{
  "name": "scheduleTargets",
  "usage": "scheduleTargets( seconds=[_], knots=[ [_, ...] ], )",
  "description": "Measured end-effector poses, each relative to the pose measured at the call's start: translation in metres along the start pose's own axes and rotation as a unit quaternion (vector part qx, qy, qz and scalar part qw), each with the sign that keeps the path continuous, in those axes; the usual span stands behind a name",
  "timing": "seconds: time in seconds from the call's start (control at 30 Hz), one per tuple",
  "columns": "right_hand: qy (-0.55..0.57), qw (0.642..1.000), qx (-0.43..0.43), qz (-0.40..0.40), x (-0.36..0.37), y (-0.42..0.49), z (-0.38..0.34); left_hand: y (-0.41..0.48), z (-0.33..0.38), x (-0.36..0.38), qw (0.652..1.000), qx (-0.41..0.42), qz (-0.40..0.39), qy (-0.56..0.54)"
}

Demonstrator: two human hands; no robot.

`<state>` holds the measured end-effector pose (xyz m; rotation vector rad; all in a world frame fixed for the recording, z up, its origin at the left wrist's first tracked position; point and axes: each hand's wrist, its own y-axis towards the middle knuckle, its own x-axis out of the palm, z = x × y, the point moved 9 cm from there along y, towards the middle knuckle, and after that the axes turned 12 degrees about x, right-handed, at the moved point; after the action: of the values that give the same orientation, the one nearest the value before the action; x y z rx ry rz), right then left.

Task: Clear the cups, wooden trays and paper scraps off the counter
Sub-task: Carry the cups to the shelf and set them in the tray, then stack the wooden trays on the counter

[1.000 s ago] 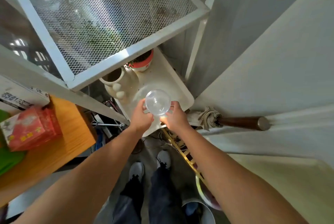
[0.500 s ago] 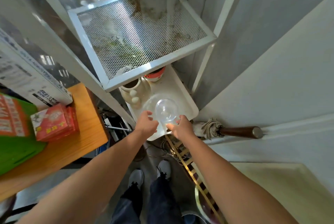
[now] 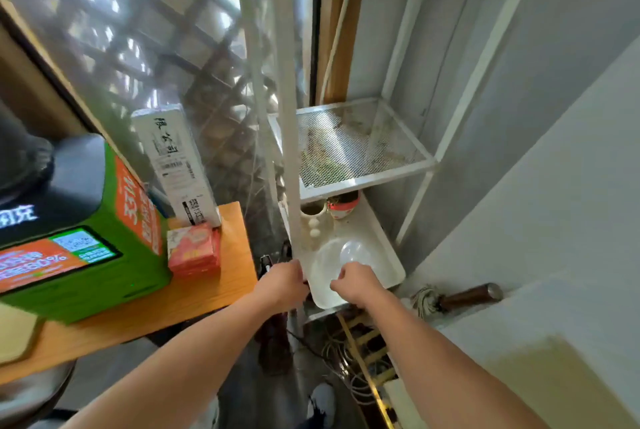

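Note:
A clear plastic cup (image 3: 348, 255) stands in a white tray (image 3: 389, 264) on the lower level of a white metal rack. My left hand (image 3: 282, 284) is at the tray's near left corner with its fingers curled, beside the cup's rim. Just to the right, my right hand (image 3: 356, 284) is also curled and overlaps the cup's near edge; whether it still grips the rim is unclear. An orange wooden counter (image 3: 194, 304) lies to the left.
A cream mug (image 3: 311, 212) and a red-and-white pot (image 3: 343, 206) stand at the tray's back. A mesh shelf (image 3: 349, 148) hangs above. On the counter sit a green machine (image 3: 104, 255), a red packet (image 3: 194, 250) and a white box (image 3: 176, 165). Cables and a mop (image 3: 450, 298) lie below.
The cup went down from in front of the rack into the white tray. Both hands sank with it and drew back towards me. The view tilted up towards the window.

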<state>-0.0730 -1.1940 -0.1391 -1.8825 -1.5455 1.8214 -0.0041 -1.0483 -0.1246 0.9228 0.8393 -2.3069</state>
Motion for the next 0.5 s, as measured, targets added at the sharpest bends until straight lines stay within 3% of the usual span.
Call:
scheduleTargets(
  seconds=[0.2,0.5],
  knots=[
    [-0.089,0.993,-0.070,0.021,0.041,-0.068,-0.086,-0.091,-0.044,-0.034,0.999,0.000,0.044,0.026],
    [-0.207,0.958,-0.198,-0.011,0.225,-0.201,-0.217,-0.290,-0.217,-0.058,0.985,-0.120,0.081,0.094]
  ],
)
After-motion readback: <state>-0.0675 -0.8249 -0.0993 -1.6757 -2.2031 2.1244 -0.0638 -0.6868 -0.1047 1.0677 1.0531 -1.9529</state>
